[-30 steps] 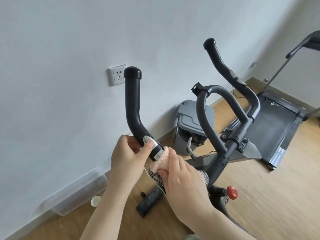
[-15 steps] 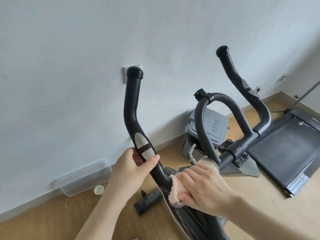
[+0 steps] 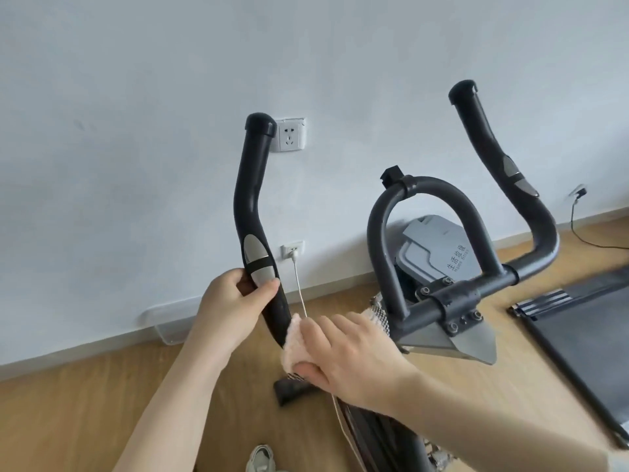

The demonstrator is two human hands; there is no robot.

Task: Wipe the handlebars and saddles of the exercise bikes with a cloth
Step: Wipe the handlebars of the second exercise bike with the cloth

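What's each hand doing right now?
Left hand: grips the handlebar.
Right hand: holds the cloth against that handlebar.

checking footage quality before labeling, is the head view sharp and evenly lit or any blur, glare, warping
Head view: soft, even light, no glare or hard shadows; handlebar, cloth, left hand and right hand read sharp; the wide-angle lens bows the baseboard; the treadmill at the right edge looks slightly smeared.
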